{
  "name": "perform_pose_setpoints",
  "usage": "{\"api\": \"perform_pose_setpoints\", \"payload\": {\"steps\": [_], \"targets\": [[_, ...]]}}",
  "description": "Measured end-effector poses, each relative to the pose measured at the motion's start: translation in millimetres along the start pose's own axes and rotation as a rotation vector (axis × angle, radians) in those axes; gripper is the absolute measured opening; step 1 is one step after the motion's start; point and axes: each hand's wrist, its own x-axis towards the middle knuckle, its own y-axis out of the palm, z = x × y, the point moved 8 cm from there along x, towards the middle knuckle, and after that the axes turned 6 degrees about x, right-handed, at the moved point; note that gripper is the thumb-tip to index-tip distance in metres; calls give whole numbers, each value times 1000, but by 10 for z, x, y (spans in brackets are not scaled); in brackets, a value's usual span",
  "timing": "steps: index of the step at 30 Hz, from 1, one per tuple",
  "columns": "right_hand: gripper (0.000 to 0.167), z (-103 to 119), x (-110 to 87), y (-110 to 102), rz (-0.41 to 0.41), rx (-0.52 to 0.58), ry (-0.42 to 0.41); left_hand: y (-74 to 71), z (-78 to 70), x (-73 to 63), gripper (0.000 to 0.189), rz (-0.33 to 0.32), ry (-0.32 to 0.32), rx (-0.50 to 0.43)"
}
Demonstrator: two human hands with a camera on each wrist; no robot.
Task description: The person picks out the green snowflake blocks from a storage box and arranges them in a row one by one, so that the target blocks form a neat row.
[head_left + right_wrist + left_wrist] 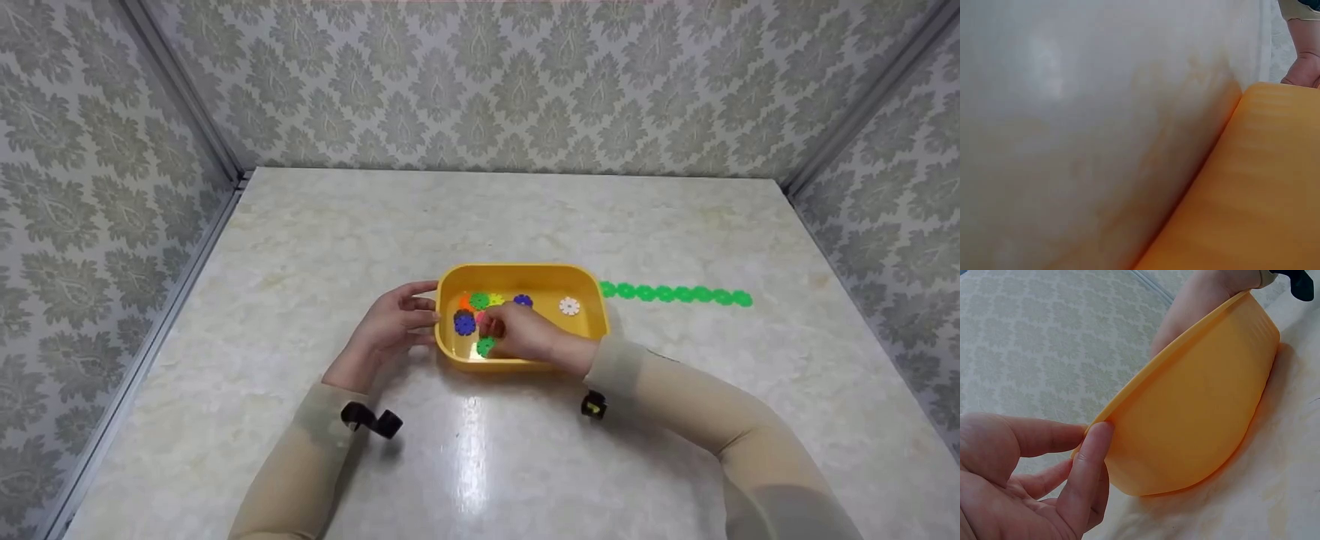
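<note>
A yellow plastic basin (525, 365) stands on the table with several small snowflake-shaped interlocking discs inside. My left hand (391, 322) holds its left end; in the left wrist view the fingertips (1100, 433) meet at the rim and outer wall. Inside the basin, my right hand (525, 331) reaches down with bent fingers among the discs. A pink disc (481, 319) shows beside its fingertips, partly covered; whether they pinch anything is hidden. Close by lie a blue disc (465, 325), a green disc (486, 346) and another green disc (478, 301).
A straight chain of joined green discs (675, 293) lies on the table (465, 217), running right from the basin. Inside the basin, a white disc (569, 306) sits apart at the right. Patterned wall panels (517, 90) enclose the table at the back and sides.
</note>
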Motion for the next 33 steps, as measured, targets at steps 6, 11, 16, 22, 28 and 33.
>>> {"api": "perform_pose_setpoints", "payload": {"steps": [6, 11, 16, 22, 28, 33], "targets": [[25, 16, -20, -6, 0, 20, -2, 1, -3, -4, 62, -3, 4, 10], [21, 29, -36, -20, 9, 79, -7, -2, -6, -5, 62, -6, 3, 13], [19, 45, -73, -65, 10, 114, -19, 12, -5, -8, 62, 4, 11, 6], [18, -4, -133, -171, -9, 152, 11, 10, 2, -6, 62, -3, -2, 17], [22, -22, -238, -341, -59, 205, -34, 2, -6, -5, 62, -5, -8, 12], [23, -93, -332, -455, -69, 285, -5, -3, 9, 8, 61, -5, -14, 20]]}}
